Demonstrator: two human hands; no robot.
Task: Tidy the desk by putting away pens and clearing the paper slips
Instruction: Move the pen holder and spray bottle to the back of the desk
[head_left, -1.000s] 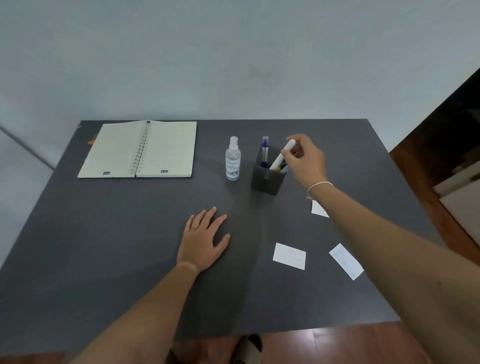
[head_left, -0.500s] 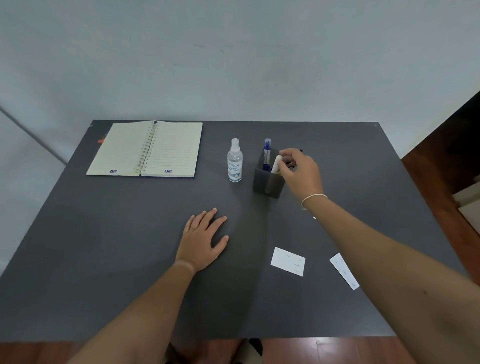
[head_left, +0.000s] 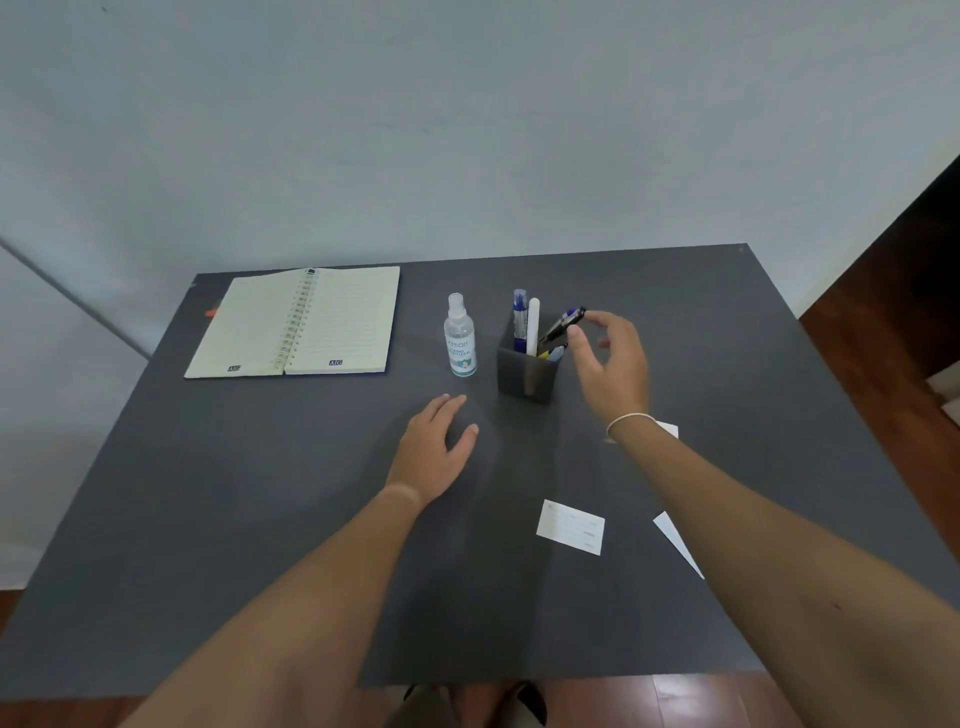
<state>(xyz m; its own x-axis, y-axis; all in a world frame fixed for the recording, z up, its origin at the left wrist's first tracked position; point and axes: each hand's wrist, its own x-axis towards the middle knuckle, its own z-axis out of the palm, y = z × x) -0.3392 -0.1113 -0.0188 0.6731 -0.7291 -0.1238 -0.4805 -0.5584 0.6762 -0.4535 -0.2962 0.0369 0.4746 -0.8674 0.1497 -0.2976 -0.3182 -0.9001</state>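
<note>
- Head view is showing the right hand (head_left: 613, 364) hovering just right of the pen holder (head_left: 525, 374), fingers loosely spread and holding nothing; its fingertips are near the tip of a dark pen (head_left: 563, 325) leaning out of the holder, though contact is too blurred to call.
- A white marker (head_left: 532, 327) and a blue pen (head_left: 519, 319) are standing upright inside the holder, so the pens appear to be put away already.
- The left hand (head_left: 434, 447) is resting flat on the dark desk (head_left: 208, 519), fingers straight, gripping nothing.
- Three paper slips are still lying on the desk: one white slip (head_left: 570, 527) in front of the holder, a second slip (head_left: 678, 540) partly hidden by the right forearm, and a third slip (head_left: 667, 430) peeking out beside the wrist.
- The slips are likely feather-light, limp and lying flush, so sliding one to lift an edge and pinching a corner should be working best.
- A clear spray bottle (head_left: 460, 338) is reading "hand sanitizer"; the open spiral notebook (head_left: 296, 322) is bearing "AIG" on both pages.
</note>
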